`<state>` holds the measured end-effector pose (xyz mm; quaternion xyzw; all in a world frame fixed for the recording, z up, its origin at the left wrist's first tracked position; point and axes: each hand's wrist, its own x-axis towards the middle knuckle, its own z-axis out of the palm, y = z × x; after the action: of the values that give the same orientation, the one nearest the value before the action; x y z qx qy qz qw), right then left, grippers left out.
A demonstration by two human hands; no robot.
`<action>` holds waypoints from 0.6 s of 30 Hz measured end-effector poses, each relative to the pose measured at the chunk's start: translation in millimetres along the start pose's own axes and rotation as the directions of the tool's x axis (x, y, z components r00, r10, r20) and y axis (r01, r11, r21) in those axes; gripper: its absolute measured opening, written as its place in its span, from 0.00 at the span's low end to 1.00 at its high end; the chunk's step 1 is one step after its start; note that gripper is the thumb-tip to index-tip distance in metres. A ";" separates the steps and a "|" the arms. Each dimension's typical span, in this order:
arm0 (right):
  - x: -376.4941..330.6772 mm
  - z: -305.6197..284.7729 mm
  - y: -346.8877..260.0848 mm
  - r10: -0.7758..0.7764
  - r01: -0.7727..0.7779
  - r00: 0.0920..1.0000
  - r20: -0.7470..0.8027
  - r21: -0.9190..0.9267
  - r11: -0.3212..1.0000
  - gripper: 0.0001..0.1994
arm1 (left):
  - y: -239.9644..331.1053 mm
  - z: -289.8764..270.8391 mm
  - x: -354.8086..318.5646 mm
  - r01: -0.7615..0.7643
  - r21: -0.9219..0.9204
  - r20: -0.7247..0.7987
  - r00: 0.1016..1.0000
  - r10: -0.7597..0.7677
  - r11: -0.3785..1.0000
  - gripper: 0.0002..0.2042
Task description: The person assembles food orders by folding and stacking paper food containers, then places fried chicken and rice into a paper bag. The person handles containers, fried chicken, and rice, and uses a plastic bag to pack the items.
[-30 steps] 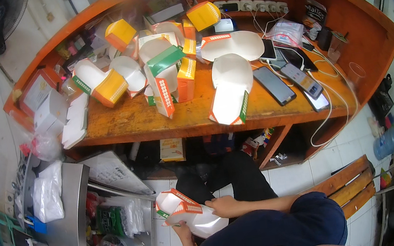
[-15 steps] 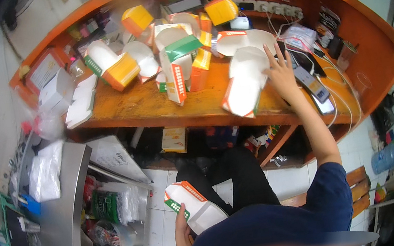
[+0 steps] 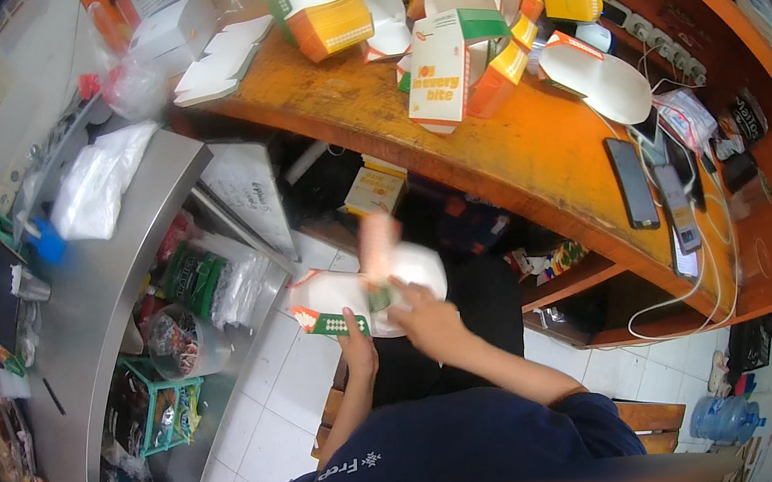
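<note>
- The left hand (image 3: 357, 342) grips the near edge of a white paper food box (image 3: 354, 297) with a green-patterned flap, thumb pressed on top, fingers tucked underneath.
- The right hand (image 3: 429, 319) is on the same box from the right, fingers curled over its white flap; a blurred orange-pink panel rises just above that hand.
- The box sits over the person's lap, in front of dark trousers, nearer than the wooden counter (image 3: 491, 142) and well below its edge.
- Up on the counter, far left: a heap of folded boxes, with an orange carton (image 3: 331, 25) on its side and a tall white-and-green carton (image 3: 445, 65) standing upright beside it.
- To the right of the heap, an opened white box (image 3: 603, 82) lies flat with its lid spread.
- Further right, a dark phone (image 3: 632, 182) lies flat on the wood, a second device just beside it, white cables trailing off the near edge.
- Left of the person, a steel table (image 3: 105, 280) carries a white plastic bag (image 3: 96, 178).
- Bottom right, a blue water bottle (image 3: 725, 418) stands on the tiled floor.
</note>
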<state>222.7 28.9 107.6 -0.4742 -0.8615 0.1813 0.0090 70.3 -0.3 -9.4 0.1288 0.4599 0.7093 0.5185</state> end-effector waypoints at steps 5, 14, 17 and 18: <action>-4.2 72.5 -4.4 -0.178 0.183 0.982 -0.067 0.069 0.981 0.21 | -27.7 -47.4 -9.2 0.076 -0.088 0.091 0.994 -0.068 0.993 0.22; 2.5 105.8 -2.5 -0.230 0.242 0.954 -0.193 0.044 0.969 0.35 | -23.1 -56.7 -9.0 -0.241 0.435 0.282 0.952 0.124 0.868 0.26; 1.6 100.5 -8.6 -0.162 0.162 0.985 -0.061 -0.003 0.987 0.36 | -3.7 -28.6 9.6 -0.151 0.148 -0.033 0.987 0.157 0.977 0.17; 2.1 98.0 -9.2 -0.160 0.159 0.985 -0.068 -0.010 0.987 0.36 | 1.2 -20.7 17.1 -0.124 0.076 -0.116 0.984 0.133 0.989 0.16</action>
<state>195.7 -3.6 18.7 -0.4097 -0.8963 0.1615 0.0520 48.6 3.5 -24.7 0.1329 0.5052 0.7315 0.4383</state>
